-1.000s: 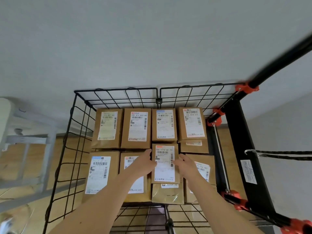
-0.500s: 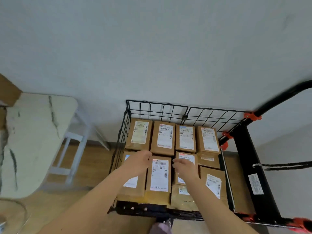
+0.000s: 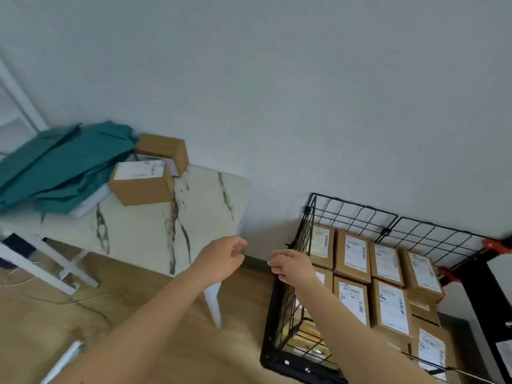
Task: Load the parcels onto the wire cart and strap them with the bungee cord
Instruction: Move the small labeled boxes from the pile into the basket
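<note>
Head view: both hands empty between table and cart

We see the left hand [image 3: 221, 263] and the right hand [image 3: 293, 268] raised side by side at the centre of the frame, a gap between them. Both have relaxed, slightly bent fingers and hold nothing. The left hand hangs in front of the near corner of the white marble-patterned table [image 3: 144, 234]. The right hand sits in front of the upper corner of the side panel of the black wire cart [image 3: 385, 232]; whether it touches the wire we cannot tell.

The cart fills the lower right of the frame. Brown cardboard parcels [image 3: 356, 254] with white shipping labels lie flat in it, packed edge to edge in rows. Red-orange clips [image 3: 496, 246] sit on the cart's frame at the right edge.

At the upper left, on the table, a brown cardboard box with a white label [image 3: 141, 184] stands just in front of a second brown cardboard box [image 3: 163, 149], which lies against the pale wall [image 3: 277, 92]. A crumpled teal cloth [image 3: 61, 164] lies beside them, touching both. A wooden floor [image 3: 55, 314] spreads across the lower left.
</note>
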The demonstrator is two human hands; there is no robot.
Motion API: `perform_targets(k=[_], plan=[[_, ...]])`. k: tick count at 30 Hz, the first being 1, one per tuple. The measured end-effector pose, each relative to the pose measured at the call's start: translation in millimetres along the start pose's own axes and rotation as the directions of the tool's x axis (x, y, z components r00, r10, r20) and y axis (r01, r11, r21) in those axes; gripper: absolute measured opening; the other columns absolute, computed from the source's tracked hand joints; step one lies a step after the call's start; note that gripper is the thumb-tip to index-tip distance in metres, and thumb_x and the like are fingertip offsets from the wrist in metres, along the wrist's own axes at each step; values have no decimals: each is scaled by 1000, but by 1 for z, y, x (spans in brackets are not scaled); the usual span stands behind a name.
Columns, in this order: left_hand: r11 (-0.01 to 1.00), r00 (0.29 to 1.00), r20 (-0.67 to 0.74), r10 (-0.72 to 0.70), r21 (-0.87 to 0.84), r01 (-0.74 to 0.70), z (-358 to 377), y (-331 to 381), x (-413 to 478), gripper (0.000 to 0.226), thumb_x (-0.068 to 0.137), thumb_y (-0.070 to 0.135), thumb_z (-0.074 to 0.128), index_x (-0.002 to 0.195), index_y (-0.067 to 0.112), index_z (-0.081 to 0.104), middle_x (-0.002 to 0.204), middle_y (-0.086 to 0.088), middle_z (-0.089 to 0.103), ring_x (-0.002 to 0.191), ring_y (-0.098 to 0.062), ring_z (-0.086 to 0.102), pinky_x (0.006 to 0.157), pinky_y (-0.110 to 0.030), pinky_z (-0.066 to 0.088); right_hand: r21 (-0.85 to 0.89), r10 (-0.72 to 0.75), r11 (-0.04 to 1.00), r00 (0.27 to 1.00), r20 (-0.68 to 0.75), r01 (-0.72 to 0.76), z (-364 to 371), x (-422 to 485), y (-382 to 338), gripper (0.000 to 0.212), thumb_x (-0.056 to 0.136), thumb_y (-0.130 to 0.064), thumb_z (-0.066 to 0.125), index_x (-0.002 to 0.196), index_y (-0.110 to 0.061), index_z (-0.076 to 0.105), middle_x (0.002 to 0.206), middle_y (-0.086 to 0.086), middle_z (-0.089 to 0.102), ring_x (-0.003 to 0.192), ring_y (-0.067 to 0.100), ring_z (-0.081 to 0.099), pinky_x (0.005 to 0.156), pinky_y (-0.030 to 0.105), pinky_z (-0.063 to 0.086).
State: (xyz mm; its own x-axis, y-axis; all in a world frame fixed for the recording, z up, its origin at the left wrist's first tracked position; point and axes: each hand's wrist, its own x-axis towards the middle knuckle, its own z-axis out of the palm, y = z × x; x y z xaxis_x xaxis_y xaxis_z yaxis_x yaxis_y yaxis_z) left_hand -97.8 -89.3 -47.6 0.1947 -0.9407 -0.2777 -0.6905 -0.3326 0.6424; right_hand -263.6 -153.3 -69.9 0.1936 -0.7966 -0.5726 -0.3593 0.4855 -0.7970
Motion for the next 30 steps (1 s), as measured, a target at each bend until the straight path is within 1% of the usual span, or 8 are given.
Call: perform_targets(k=[2,5,7,10,15,22,27,30], plan=[[1000,998,-60,-8,8,8,-26,-23,-14,34,94,21,49,128,25,53,127,8,56,109,-10,54,90,-24,44,-9,-34,999,999,38,34,30,-6,-11,14,90,-7,56,91,-18,65,87,4,68,73,13,59,60,20,46],[999,990,-137,-36,-28,32,-57,-52,-34,33,94,22,49,127,26,53,126,9,56,107,-8,53,83,-23,45,-22,-69,997,995,72,71,72,-12,-28,15,89,-5,55,89,-15,67,89,10,68,70,15,57,57,21,44],[998,981,-188,-50,-55,40,-75,-68,-44,34,94,21,50,127,25,53,126,8,56,109,-9,53,84,-23,46,-41,-85,995,993,86,88,94,-17,-41,16,87,-2,56,90,-12,68,86,8,67,74,16,59,65,25,51],[996,964,-259,-56,-80,37,-98,-86,-51,35,93,20,51,128,24,52,128,5,54,113,-10,52,95,-26,44,-77,-123,988,984,127,133,121,-23,-61,18,88,-1,52,91,-10,68,87,9,68,80,18,59,80,31,52],[999,935,-351,-38,-40,25,-128,-108,-48,41,94,21,51,134,26,45,136,4,45,121,-11,47,89,-20,36,-105,-179,975,969,168,198,152,-14,-87,19,88,-1,51,88,-13,66,85,7,67,74,16,57,62,22,44],[997,916,-401,-10,60,37,-190,-143,-12,52,93,22,51,142,25,34,147,5,35,129,-14,40,101,-30,39,-154,-263,945,950,166,288,208,35,-130,20,86,-4,53,90,-15,69,86,3,66,78,16,58,67,22,45],[989,905,-424,-28,123,88,-240,-172,47,50,91,20,51,139,24,38,143,3,38,124,-16,42,98,-30,39,-252,-362,888,922,135,386,256,89,-182,23,87,-8,51,101,-17,67,91,-2,64,71,8,54,56,18,39],[984,919,-394,-36,146,101,-266,-186,83,49,91,19,51,139,22,38,139,2,40,123,-15,42,99,-31,40,-313,-388,859,914,120,406,280,123,-214,26,86,-9,52,106,-15,67,102,0,68,79,14,59,62,22,43]])
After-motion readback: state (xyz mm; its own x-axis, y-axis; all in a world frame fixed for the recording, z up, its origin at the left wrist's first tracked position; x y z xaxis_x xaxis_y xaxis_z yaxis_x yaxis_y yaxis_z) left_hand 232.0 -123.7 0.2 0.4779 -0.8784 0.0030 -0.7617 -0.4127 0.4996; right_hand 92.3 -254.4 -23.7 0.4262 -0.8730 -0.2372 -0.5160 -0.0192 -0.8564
